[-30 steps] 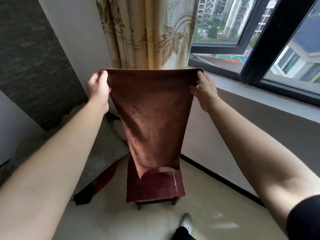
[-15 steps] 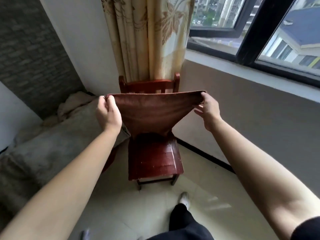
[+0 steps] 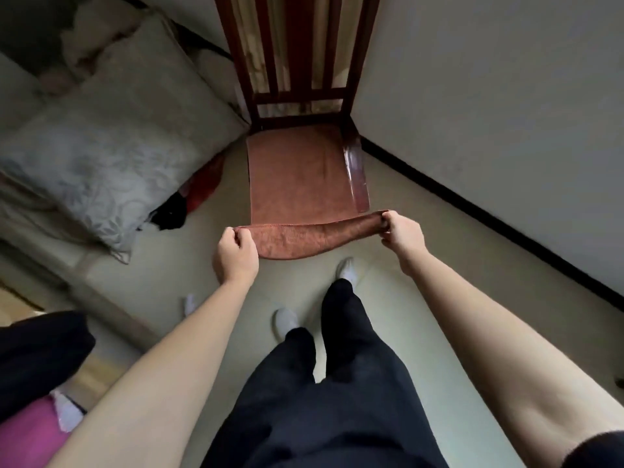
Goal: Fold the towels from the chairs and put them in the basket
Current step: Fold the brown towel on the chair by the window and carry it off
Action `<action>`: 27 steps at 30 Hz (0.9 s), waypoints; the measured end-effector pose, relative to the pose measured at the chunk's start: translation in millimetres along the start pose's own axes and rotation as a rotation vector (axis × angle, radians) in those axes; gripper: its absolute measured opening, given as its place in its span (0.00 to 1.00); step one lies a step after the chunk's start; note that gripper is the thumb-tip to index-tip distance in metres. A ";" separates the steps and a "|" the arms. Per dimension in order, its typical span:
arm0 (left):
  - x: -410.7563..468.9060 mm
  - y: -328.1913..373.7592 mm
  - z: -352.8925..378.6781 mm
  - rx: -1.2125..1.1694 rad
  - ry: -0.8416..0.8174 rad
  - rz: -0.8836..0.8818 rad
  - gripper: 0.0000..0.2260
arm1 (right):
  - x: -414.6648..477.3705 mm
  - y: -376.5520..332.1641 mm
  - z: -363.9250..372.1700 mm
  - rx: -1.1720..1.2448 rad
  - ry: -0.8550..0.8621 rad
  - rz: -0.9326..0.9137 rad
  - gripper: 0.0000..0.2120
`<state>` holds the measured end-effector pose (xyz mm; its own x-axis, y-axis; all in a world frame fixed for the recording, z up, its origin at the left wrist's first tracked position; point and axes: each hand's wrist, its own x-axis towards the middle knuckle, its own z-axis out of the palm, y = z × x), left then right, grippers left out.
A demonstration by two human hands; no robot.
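A rust-brown towel (image 3: pixel 297 177) lies spread over the seat of a dark red wooden chair (image 3: pixel 356 173) straight ahead of me. Its near edge hangs past the seat's front and is stretched between my hands. My left hand (image 3: pixel 236 253) pinches the near left corner of the towel. My right hand (image 3: pixel 401 233) pinches the near right corner. A strip of bare seat shows along the towel's right side. No basket is in view.
A grey patterned cushion (image 3: pixel 111 157) lies on a sofa at the left, with red and black cloth (image 3: pixel 189 197) on the floor beside it. A wall with a dark skirting (image 3: pixel 489 217) runs along the right. My legs and white shoes stand below the chair.
The towel was held up stretched in the air; both hands have come down and toward me, laying it flat on the chair seat. My view has tipped down to the floor.
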<state>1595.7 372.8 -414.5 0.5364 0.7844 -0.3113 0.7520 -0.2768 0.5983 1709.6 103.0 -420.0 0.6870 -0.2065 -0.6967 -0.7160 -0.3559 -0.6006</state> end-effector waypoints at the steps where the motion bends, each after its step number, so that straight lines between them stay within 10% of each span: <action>1: -0.2 -7.0 4.2 0.027 -0.034 -0.027 0.11 | 0.1 5.6 2.3 0.004 -0.005 0.037 0.12; 8: 24.0 -17.2 22.7 0.067 -0.208 -0.116 0.13 | 32.9 7.3 11.6 -0.087 -0.089 0.051 0.13; 27: 275.5 27.1 157.4 -0.074 -0.065 -0.148 0.12 | 281.0 -110.2 107.6 -0.405 -0.012 -0.270 0.16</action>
<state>1824.2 494.0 -600.3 0.4472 0.7753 -0.4459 0.7955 -0.1170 0.5946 1968.2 182.3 -591.8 0.8384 -0.0477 -0.5429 -0.4047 -0.7218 -0.5615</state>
